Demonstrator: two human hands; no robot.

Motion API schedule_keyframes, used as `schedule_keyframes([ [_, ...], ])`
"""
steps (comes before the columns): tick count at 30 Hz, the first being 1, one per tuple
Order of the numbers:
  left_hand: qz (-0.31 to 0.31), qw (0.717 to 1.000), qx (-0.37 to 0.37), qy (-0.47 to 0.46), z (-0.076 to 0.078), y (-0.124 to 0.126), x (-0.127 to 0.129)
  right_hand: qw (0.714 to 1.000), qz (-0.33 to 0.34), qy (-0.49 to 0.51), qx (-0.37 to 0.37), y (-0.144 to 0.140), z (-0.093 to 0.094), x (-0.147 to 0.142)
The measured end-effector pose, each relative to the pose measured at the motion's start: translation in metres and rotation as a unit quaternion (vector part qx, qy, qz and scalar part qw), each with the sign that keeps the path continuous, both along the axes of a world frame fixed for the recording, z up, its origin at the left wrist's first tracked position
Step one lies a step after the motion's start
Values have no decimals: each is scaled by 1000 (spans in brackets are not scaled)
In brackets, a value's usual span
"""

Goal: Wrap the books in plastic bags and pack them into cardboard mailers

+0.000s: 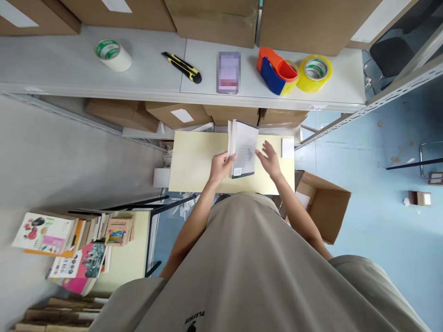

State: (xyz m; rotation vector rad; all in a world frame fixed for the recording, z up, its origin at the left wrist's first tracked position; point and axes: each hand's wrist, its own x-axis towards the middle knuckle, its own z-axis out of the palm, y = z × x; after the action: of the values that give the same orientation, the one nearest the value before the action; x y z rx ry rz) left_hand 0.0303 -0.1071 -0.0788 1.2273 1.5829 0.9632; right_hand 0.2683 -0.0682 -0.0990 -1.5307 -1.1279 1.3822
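Left hand (219, 167): thumb and fingers clamped on book (246, 146) at its left edge | right hand (270, 160): fingers apart, by the right edge (thumb contact unclear) | book: between hands, over yellow table (194, 159), long axis pointing away from torso, left hand nearer | beyond: grey shelf (148, 69), cutter (182, 68)

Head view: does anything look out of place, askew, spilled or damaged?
Loose scraps dot the blue floor at right, looking like litter. The books piled at left lie at uneven angles. On the shelf, a pixelated rectangle cannot be made out. The held book shows no clear damage, and no spill is visible.
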Motion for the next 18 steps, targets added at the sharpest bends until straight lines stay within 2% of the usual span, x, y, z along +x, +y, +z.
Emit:
schedule_keyframes([
  [4,-43,978,26,205,3,-6,25,995,77,54,-24,-14,7,-52],
  [7,-89,959,3,269,8,-19,45,999,42,10,-25,-15,6,-75],
  [9,-123,964,13,235,14,-27,45,1000,13,0,-28,-12,6,-73],
  [11,-129,979,40,152,21,-31,28,999,21,35,-33,-10,10,-61],
  [13,-70,992,69,78,28,-28,-2,993,60,94,-46,-9,19,-43],
  [15,36,995,83,35,31,-22,-35,983,92,143,-69,-10,33,-28],
  [16,72,995,66,-1,32,-19,-50,979,99,159,-82,-10,40,-23],
  [18,77,991,-6,-112,33,-15,-71,974,102,177,-101,-11,50,-17],
])
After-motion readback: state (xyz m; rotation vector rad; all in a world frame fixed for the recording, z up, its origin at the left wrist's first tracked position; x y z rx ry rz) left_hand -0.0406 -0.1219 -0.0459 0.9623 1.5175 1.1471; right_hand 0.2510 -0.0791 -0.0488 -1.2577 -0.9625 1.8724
